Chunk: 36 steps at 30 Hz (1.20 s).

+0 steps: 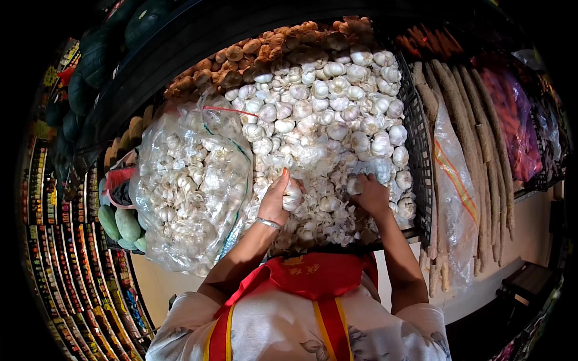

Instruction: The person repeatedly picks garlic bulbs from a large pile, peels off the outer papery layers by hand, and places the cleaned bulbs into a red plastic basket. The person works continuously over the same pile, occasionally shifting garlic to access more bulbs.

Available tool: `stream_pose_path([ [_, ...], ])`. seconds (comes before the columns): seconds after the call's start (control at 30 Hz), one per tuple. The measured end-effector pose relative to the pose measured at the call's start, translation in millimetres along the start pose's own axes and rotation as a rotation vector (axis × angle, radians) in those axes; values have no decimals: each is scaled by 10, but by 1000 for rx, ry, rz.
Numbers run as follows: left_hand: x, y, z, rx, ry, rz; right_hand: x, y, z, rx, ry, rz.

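Observation:
My left hand (274,198) is closed around a white garlic bulb (292,198), thumb pointing up along its side. My right hand (374,195) reaches into the heap, its fingers on another garlic bulb (354,185); its fingertips are partly hidden. Under both hands lie loose papery garlic skins (316,180). Whole garlic bulbs (334,85) cover the far and right parts of the display. To the left of my left hand stands a large clear plastic bag (189,189) holding garlic and skins.
Brown onion-like bulbs (235,53) line the back. A black plastic crate wall (417,140) borders the garlic on the right, with long yams (478,135) beyond it. At left are green melons (128,223), a red-bristled brush (120,178) and stocked shelves (67,261). A dark stool (527,280) stands lower right.

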State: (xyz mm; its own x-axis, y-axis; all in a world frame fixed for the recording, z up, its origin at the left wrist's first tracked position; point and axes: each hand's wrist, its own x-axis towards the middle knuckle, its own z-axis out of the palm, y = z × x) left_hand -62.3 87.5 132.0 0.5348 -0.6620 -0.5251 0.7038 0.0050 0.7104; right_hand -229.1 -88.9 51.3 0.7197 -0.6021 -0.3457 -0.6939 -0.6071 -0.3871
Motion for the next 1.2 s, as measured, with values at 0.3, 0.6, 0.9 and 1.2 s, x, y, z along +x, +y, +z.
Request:
stream_pose_path([
  [0.3, 42, 7, 84, 152, -266, 106, -255, -222, -200, 1799, -139, -29],
  [0.6, 4, -329, 213, 368, -73, 293, -539, -780, -39, 2101, -468, -20],
  [0.9, -131, -255, 49, -55, -64, -6, -529, -720, -122, 1765, -233, -50],
  [1.2, 144, -420, 112, -299, -242, -376, -757, -937, -536, 674, 156, -395],
])
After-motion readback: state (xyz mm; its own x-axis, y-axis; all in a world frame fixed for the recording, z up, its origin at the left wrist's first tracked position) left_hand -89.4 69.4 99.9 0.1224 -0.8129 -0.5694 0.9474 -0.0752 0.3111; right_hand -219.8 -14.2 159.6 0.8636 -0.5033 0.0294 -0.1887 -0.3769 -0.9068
